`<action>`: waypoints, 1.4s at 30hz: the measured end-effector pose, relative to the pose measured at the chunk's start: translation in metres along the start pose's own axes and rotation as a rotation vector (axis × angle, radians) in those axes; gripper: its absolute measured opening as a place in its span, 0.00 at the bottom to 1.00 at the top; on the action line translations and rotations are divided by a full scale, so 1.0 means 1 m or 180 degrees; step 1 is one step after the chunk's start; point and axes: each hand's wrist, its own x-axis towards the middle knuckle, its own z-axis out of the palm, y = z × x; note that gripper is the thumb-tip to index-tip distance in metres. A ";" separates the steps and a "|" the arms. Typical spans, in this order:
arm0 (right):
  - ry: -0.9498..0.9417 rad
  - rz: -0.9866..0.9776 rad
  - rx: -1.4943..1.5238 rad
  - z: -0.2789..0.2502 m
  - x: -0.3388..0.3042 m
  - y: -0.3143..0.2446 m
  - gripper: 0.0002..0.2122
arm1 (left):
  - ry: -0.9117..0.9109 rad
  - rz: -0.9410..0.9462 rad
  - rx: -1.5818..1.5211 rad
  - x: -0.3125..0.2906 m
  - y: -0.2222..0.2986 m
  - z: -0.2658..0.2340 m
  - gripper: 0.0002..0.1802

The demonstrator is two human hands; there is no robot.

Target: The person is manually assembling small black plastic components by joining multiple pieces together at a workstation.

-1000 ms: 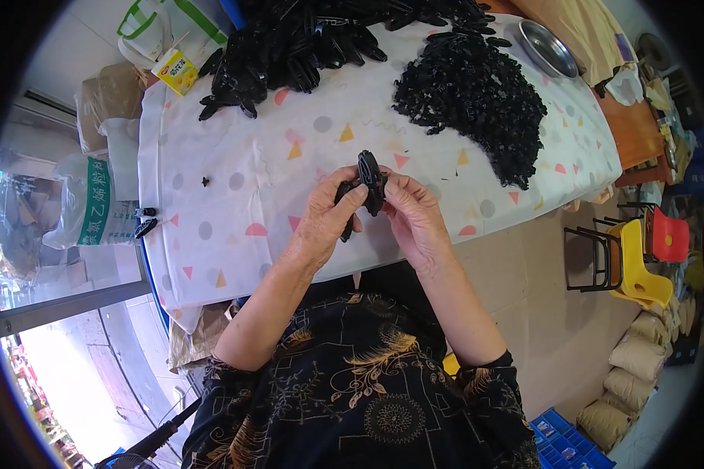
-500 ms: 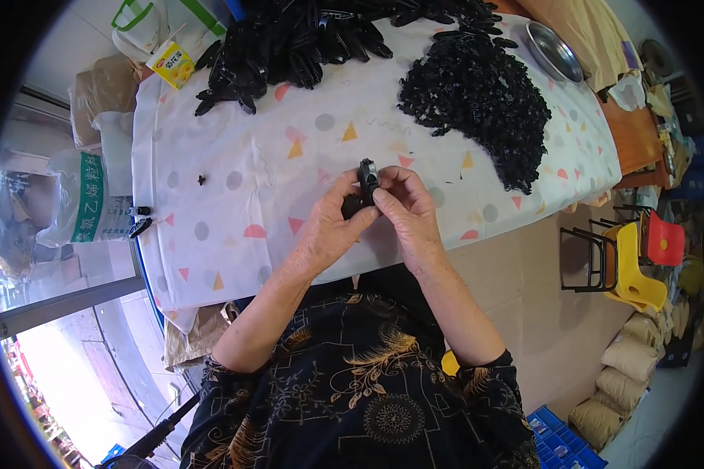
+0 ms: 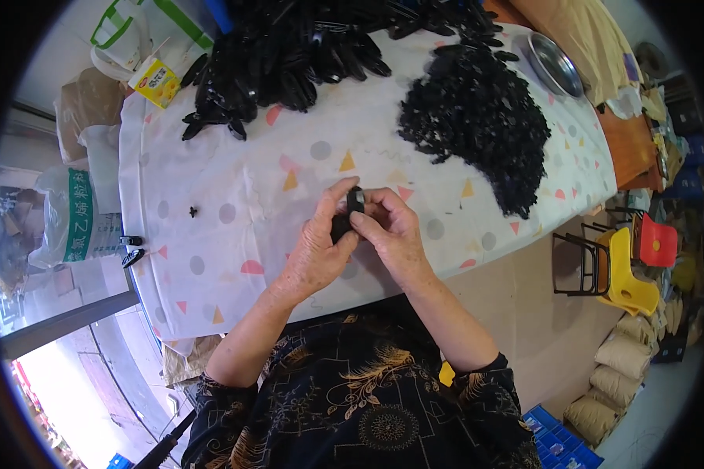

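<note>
My left hand [image 3: 314, 241] and my right hand [image 3: 396, 232] meet over the near side of the table. Both are closed on a small, long black plastic part [image 3: 356, 200], which stands roughly upright between them. The right thumb presses against its side, while the left fingers wrap around its lower end. Its exact kind is unclear, as fingers cover much of it. Beyond my hands lies a heap of long, glossy black parts [image 3: 289, 62]. To its right spreads a pile of small black pieces [image 3: 485, 117].
A patterned white tablecloth [image 3: 235, 168] covers the table. One tiny black piece [image 3: 193, 212] lies at the left, and a black clip-like part [image 3: 133, 258] sits by the left edge. A metal bowl [image 3: 555, 64] stands far right. A yellow chair [image 3: 627, 273] and sacks [image 3: 622, 359] are on the right.
The whole view has shifted a little. The black part has turned slightly in my fingers, and its shiny detail shows less. Both hands still grip it.
</note>
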 end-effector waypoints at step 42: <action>0.0886 -0.0951 -0.2548 -0.136 0.003 -0.045 0.07 | -0.0138 0.2279 0.5073 0.130 0.033 -0.103 0.13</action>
